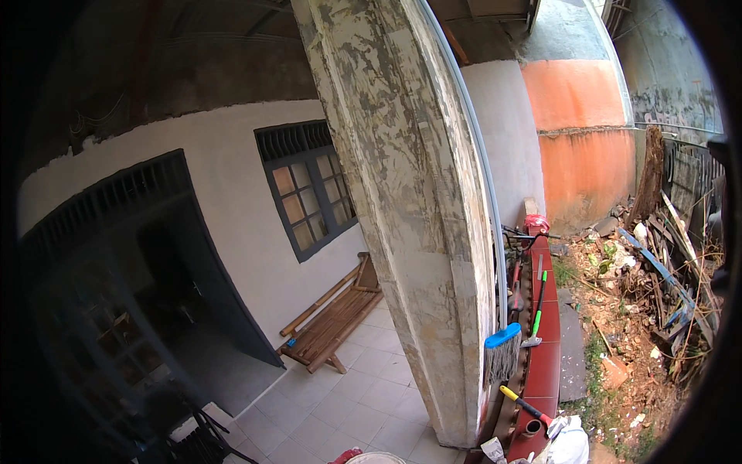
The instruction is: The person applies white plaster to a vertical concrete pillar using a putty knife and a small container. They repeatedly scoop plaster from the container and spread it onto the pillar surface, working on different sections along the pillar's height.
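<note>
Head view: neither of the hands is in sight, so their grip cannot be told. Tools lie along a narrow red-tiled ledge beside a peeling pillar: a blue broom head, a green-handled hatchet, a yellow-handled tool. A nudge could likely knock them onto the rubble.

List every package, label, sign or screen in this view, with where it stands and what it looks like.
No sign, label or screen shows.
White bag: the nearest thing to a package, a crumpled white plastic sack at the near end of the red tiled ledge, by a yellow-handled tool.
</note>
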Available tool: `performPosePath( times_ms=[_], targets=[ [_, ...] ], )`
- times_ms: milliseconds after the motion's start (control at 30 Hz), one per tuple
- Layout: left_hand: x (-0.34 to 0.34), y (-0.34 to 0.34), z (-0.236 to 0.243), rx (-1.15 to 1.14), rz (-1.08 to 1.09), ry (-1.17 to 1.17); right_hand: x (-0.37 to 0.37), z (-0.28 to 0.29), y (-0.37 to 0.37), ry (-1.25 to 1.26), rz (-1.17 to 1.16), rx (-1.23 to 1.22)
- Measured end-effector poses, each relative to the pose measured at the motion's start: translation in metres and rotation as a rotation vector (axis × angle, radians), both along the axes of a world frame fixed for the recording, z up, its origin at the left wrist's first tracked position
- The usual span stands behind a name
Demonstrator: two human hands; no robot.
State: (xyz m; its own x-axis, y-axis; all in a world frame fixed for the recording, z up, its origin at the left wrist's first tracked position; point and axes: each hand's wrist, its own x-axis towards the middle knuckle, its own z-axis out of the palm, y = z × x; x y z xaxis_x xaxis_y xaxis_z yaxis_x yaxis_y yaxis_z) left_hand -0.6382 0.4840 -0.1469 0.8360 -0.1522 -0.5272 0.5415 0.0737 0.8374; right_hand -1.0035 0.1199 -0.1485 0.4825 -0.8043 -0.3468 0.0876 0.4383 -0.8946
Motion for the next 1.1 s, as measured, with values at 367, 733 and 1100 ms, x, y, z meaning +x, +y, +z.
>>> performPosePath(
  times_ms=[367, 733, 1100],
  targets=[
    [0.191, 0.053, -0.101, 0.001, -0.189, -0.004, 0.15, -0.03, 0.066, 0.217, -0.114, -0.035],
    [0.424, -0.061, -0.012, -0.237, -0.292, -0.114, 0.398, 0.054, 0.113, 0.392, 0.151, -0.042],
    [0.589, -0.223, 0.006, -0.238, -0.201, -0.162, 0.571, -0.032, -0.076, 0.486, 0.125, -0.31]
  ],
)
